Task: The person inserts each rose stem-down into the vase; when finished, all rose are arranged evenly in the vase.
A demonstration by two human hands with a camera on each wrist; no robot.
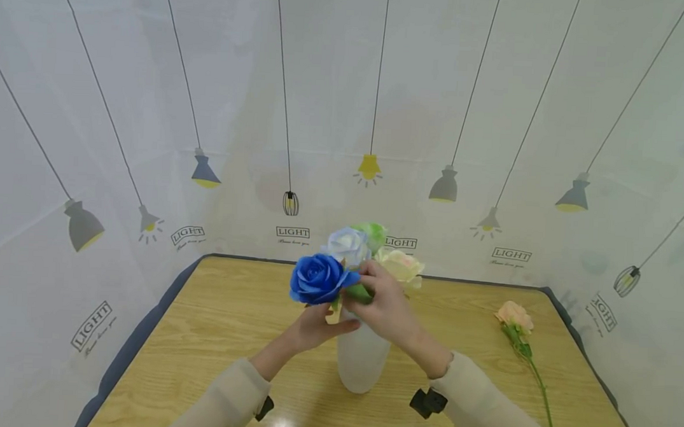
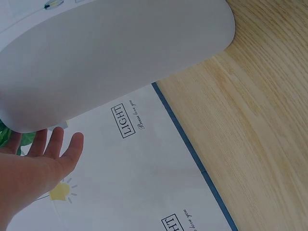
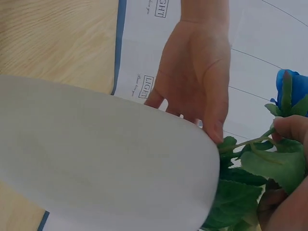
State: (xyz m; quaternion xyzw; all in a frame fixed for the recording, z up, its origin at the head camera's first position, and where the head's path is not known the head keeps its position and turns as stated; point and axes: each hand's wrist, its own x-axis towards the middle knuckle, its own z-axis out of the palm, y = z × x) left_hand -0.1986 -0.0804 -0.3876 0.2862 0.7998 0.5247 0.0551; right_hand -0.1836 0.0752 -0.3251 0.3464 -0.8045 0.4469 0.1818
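A white vase (image 1: 363,361) stands upright on the table, holding a pale blue rose (image 1: 346,244), a cream flower (image 1: 401,267) and something light green (image 1: 373,233). My right hand (image 1: 386,304) pinches the stem of a blue rose (image 1: 317,279) just below its bloom, over the vase mouth. In the right wrist view that stem slants toward the mouth, among green leaves (image 3: 236,197). My left hand (image 1: 314,330) rests against the vase's left side near the rim, fingers mostly extended; some fingertips are hidden behind the vase (image 2: 120,62) in the left wrist view.
A peach flower (image 1: 515,318) with a long green stem lies at the right of the wooden table (image 1: 216,342). White sheeting (image 1: 324,98) printed with hanging lamps surrounds the table at the back and sides. A dark blue edge (image 1: 142,332) runs along the table's border.
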